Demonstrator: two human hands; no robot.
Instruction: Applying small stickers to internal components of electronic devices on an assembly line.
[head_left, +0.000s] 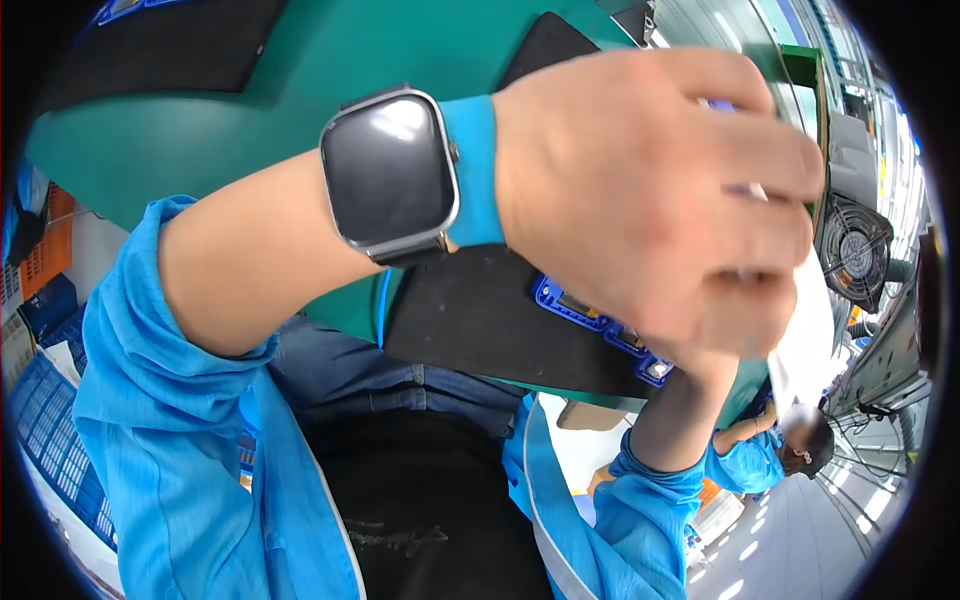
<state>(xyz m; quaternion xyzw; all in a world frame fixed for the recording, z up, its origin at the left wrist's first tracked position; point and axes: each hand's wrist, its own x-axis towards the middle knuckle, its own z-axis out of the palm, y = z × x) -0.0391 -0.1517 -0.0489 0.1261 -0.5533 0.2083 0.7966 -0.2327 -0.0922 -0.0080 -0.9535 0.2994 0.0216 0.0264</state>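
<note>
Large in the foreground, my left hand [650,190] reaches across to the right, its back toward me. Its fingers are bent and slightly smeared by motion. Their tips are turned away, so what they hold, if anything, is hidden. On that wrist sit a smartwatch [390,170] with a dark square face and a blue wristband [474,170]. My right forearm [680,415] rises from below, and my right hand is hidden behind the left one. Below the left hand, blue plastic housings [570,303] with small parts inside lie on a black mat [470,315].
The green table [350,45] carries another dark mat [170,50] at the far left. Blue [60,430] and orange [50,255] crates stand beside it at left. A black fan [857,250] is on the right. Beyond the table, a person in blue [750,460] sits lower right.
</note>
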